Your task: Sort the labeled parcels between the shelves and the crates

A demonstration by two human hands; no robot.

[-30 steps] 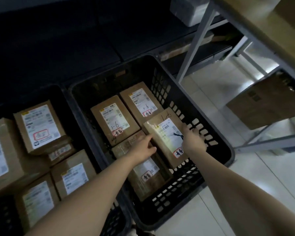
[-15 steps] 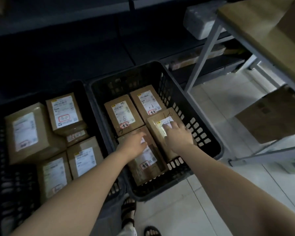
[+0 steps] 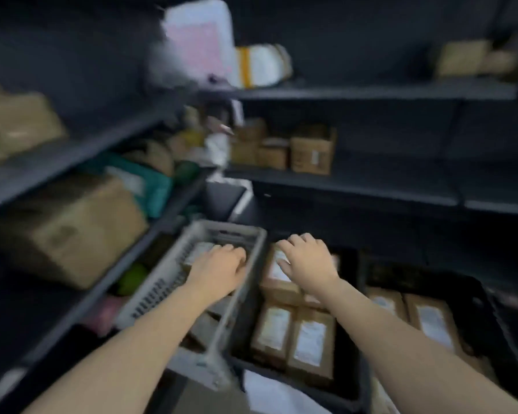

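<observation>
The frame is blurred by motion. My left hand (image 3: 219, 270) hovers, fingers curled, over a white-labelled parcel (image 3: 198, 251) in a grey slotted crate (image 3: 162, 282). Whether it grips the parcel is unclear. My right hand (image 3: 308, 258) lies with fingers spread on top of a brown labelled parcel (image 3: 277, 271) at the far end of the middle black crate (image 3: 296, 395). Two more labelled parcels (image 3: 310, 345) lie side by side nearer me in that crate. A second black crate (image 3: 491, 309) on the right holds further labelled parcels (image 3: 431, 321).
Dark shelves run along the left and the back. The left shelf carries a large cardboard box (image 3: 69, 231), a teal bag (image 3: 153, 186) and a green object (image 3: 132, 276). Small cartons (image 3: 311, 150) stand on the back shelf. White and pink bags (image 3: 260, 67) sit higher up.
The view has swung left and up from the right-hand crate. Both hands left the parcel there and moved left, one over the grey crate, one onto the middle crate.
</observation>
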